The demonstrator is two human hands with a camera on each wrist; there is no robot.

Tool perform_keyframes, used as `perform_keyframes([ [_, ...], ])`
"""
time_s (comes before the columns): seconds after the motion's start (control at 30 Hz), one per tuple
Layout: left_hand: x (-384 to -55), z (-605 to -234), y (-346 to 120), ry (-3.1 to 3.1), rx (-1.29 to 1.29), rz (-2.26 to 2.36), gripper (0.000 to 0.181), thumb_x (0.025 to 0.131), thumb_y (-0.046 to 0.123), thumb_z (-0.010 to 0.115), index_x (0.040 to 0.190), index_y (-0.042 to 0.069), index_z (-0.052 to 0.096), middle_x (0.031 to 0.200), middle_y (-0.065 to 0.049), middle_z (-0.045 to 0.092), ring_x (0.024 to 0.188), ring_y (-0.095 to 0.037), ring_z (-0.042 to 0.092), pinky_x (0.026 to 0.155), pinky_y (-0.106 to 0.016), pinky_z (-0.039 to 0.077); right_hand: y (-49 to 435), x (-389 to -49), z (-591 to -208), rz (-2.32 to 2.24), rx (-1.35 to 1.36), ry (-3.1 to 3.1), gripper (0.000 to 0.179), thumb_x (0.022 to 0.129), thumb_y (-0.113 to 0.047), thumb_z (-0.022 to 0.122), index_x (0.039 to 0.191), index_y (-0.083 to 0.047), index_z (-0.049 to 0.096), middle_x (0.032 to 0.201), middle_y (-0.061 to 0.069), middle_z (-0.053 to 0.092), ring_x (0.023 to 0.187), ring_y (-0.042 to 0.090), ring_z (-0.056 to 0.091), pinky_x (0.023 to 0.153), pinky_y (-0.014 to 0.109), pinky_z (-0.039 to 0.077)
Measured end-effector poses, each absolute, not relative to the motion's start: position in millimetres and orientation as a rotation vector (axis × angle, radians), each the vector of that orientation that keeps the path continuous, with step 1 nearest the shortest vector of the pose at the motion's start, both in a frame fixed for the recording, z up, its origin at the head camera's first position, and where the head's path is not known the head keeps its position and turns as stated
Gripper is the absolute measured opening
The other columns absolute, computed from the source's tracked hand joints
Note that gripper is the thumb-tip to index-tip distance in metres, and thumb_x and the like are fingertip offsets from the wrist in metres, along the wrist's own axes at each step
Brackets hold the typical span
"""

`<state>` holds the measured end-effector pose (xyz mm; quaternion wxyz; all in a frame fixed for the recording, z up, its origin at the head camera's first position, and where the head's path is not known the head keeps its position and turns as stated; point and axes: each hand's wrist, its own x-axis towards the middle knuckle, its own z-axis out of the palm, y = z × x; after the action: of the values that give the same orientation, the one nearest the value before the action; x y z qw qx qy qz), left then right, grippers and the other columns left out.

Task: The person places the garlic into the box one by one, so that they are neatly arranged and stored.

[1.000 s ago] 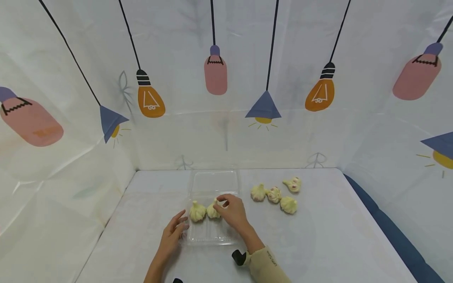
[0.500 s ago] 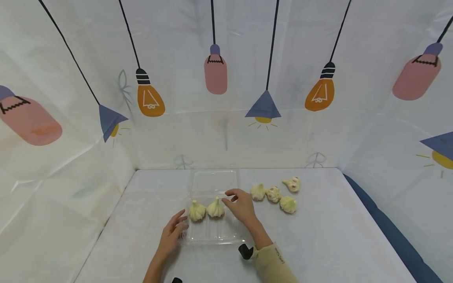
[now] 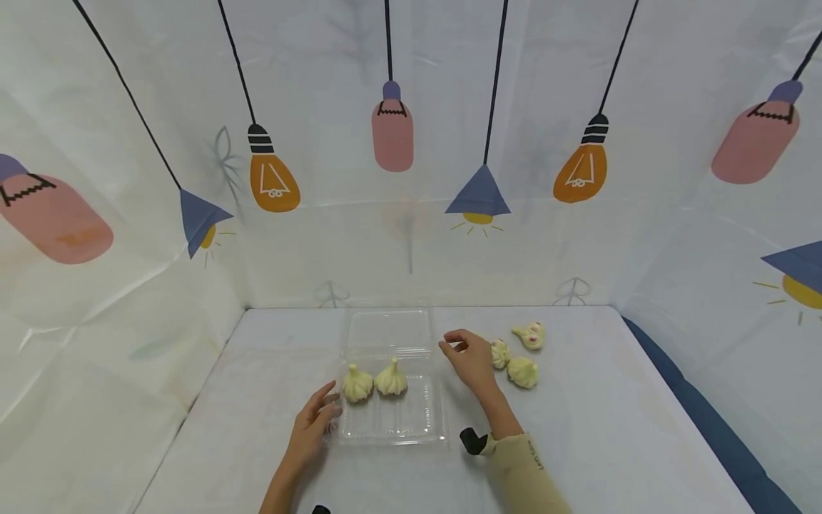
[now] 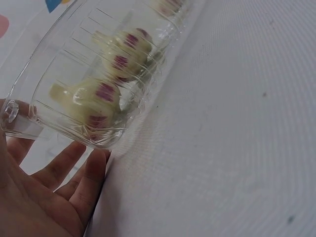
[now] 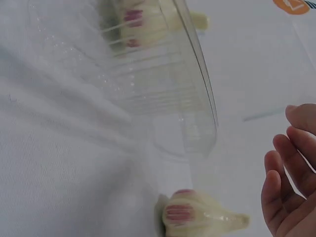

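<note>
Two garlic bulbs [image 3: 357,383] sit side by side in the back part of a clear plastic clamshell box [image 3: 420,414], whose lid [image 3: 389,330] is folded back. My left hand [image 3: 313,421] is at the box's left side; in the left wrist view its extended fingers [image 4: 89,185] rest right at the plastic corner. To the right of the box, my right hand [image 3: 471,360] is over the table with loosely bent fingers and nothing in them. It overlaps a loose group of garlic bulbs [image 3: 523,372] and hides the leftmost one. In the right wrist view, a garlic bulb [image 5: 197,215] lies below the fingers.
A further garlic bulb [image 3: 531,335] lies behind the loose group. The white-covered table [image 3: 597,428] reaches back to a pale curtain [image 3: 411,235] printed with lamps. Beyond the table's right edge runs a blue strip [image 3: 700,414].
My right hand has let go of the second garlic bulb, leaving it upright in the box, and has moved right to the loose bulbs. The left hand has stayed in place.
</note>
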<state>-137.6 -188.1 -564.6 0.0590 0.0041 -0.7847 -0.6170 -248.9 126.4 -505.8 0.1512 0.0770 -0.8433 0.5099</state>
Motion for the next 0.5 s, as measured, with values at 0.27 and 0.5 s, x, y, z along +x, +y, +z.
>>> perform_keyframes([
  [0.27, -138.1, -567.8, -189.4, -2.369, -0.046, -1.86, 0.044, 0.101, 0.006, 0.049, 0.144, 0.0, 0.042, 0.126, -0.029, 0.055, 0.102, -0.038, 0.063, 0.081, -0.039, 0.051, 141.4, -255.6, -508.3, 1.435, 0.12, -2.372, 0.018, 0.083, -0.014, 0.077, 0.097, -0.003, 0.073, 0.087, 0.004, 0.072, 0.071, 0.017, 0.062, 0.059, 0.027, 0.049],
  [0.5, -138.0, -565.1, -188.6, -2.401, -0.007, -1.833, 0.043, 0.101, 0.007, 0.049, 0.144, 0.003, 0.044, 0.126, -0.027, 0.056, 0.102, -0.035, 0.064, 0.078, -0.034, 0.05, 150.7, -256.5, -512.5, 1.455, 0.036, -2.331, 0.022, 0.084, -0.014, 0.076, 0.105, -0.006, 0.072, 0.083, 0.005, 0.07, 0.069, 0.019, 0.063, 0.055, 0.029, 0.049],
])
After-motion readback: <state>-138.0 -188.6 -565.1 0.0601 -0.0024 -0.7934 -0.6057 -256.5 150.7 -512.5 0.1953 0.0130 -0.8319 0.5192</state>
